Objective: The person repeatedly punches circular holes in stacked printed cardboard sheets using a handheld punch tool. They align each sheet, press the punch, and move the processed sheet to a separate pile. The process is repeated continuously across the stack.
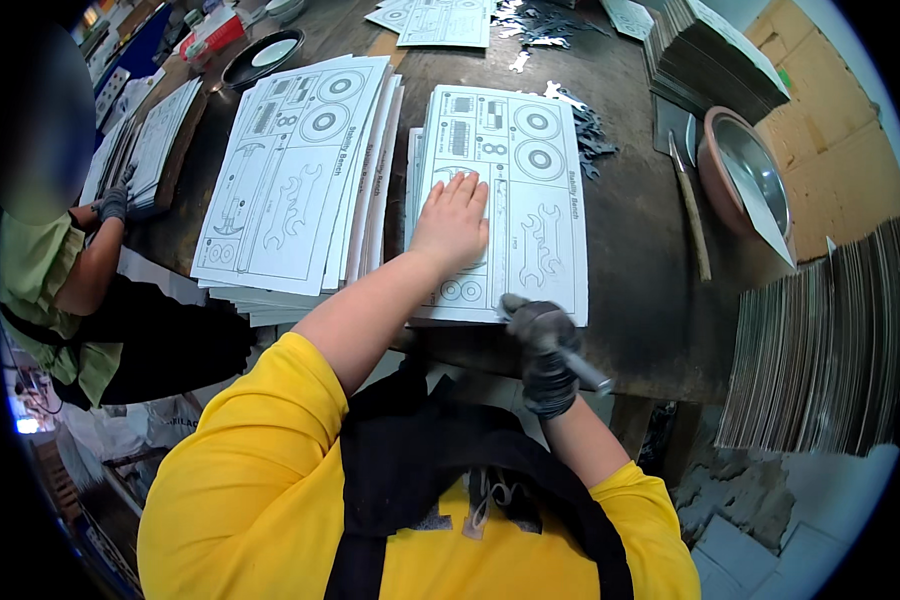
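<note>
Plainly the work in hand is pressing die-cut pieces out of a printed sheet: the bare left hand (452, 222) lies flat, fingers together and spread over nothing, closed on nothing, pinning down the top white cardboard sheet printed with grey outlines of wrenches, rings and small tools (505, 200), which sits on a low stack of like sheets at the near edge of the dark wooden worktable (640, 290). The right hand, in a dark grey knit glove (542, 350), is wrapped tight around a slim grey metal rod-like tool (582, 366), held at the sheet's lower right corner with its free end pointing away to the right. By my reading the sheet is being steadied before a piece is struck or pried; the next move would call for the tool's working end to be set onto one printed outline while the flat palm keeps the stack from sliding. Which end of the tool does the work is hard to tell, since the glove covers much of it. A second, taller stack of the same printed sheets (295, 170) lies just to the left, dark punched-out scraps (585, 125) lie beyond, and a round metal bowl with a pinkish rim (750, 175) stands at the right. A co-worker's gloved hand (113, 203) rests on another pile at far left; that pile is partly cut off by the rim.
</note>
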Tool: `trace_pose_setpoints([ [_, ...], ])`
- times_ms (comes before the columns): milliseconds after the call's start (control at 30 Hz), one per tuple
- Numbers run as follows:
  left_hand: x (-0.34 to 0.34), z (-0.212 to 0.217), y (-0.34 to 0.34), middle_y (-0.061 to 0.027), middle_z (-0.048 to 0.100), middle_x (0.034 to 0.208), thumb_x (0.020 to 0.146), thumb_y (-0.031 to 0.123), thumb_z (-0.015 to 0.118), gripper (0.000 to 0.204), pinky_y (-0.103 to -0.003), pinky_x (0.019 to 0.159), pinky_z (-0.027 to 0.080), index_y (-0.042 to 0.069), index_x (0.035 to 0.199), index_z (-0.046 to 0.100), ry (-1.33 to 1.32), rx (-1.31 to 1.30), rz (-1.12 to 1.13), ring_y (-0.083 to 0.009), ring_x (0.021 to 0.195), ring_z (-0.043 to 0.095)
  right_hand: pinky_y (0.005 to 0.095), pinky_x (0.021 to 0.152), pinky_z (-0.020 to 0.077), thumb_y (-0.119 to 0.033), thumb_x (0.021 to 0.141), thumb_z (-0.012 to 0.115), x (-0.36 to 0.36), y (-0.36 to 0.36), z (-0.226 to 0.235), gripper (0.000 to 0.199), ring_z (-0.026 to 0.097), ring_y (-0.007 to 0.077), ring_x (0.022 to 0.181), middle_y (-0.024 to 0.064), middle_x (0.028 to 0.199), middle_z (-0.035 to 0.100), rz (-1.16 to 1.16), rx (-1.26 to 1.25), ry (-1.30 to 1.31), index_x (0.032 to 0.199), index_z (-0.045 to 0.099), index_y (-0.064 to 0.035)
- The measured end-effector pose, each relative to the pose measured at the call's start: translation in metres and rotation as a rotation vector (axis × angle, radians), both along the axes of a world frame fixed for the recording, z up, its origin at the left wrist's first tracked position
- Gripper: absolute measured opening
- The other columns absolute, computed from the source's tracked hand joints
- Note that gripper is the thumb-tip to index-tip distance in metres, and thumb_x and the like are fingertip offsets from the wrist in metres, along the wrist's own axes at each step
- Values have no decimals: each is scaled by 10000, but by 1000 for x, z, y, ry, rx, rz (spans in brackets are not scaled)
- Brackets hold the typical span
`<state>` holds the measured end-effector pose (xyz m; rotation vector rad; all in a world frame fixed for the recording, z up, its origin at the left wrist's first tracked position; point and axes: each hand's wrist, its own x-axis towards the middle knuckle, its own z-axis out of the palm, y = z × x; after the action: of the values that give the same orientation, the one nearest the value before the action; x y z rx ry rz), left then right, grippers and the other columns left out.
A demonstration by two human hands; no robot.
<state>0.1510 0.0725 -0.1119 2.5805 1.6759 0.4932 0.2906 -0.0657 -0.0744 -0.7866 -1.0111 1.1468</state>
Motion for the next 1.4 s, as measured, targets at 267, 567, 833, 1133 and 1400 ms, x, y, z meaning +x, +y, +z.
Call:
trace_pose_setpoints([
  [267, -2, 31, -88, -59, 541, 869, 714, 183, 650, 517, -440, 993, 329, 83, 1199, 499, 76, 101, -592, -225, 881, 535, 439, 857, 433, -272, 890, 523, 83, -24, 17, 385, 359, 125, 495, -11, 510, 326, -307, 128, 106, 574, 374, -110],
  [567, -15, 106, -83, -92, 518, 776, 756, 63, 521, 417, -433, 902, 392, 38, 1172, 516, 69, 215, -479, -260, 772, 523, 446, 823, 455, -273, 890, 525, 109, -39, 37, 343, 336, 117, 468, -12, 506, 315, -323, 148, 162, 618, 383, -118],
  [833, -131, 154, -82, -142, 550, 1089, 747, -46, 545, 386, -362, 800, 465, 80, 1111, 573, -7, 513, -21, -307, 952, 560, 444, 832, 432, -354, 858, 575, 84, -8, 40, 372, 324, 116, 486, -23, 534, 307, -141, -66, 291, 637, 374, -133],
  [1133, -184, 116, -93, -143, 489, 1250, 753, -43, 457, 412, -347, 965, 389, 53, 1142, 554, -79, -127, 86, -305, 1148, 468, 463, 866, 422, -353, 847, 589, 39, 39, 34, 368, 329, 118, 496, -19, 538, 323, -1, 7, 297, 634, 381, -136],
  [1400, -20, 41, -28, -158, 401, 1331, 791, 189, 553, 530, -421, 1061, 248, 15, 1272, 414, -99, -101, -145, -293, 1276, 327, 488, 876, 440, -370, 825, 621, -5, 123, 1, 337, 480, 142, 572, 17, 593, 471, -109, 153, 243, 682, 479, -100],
])
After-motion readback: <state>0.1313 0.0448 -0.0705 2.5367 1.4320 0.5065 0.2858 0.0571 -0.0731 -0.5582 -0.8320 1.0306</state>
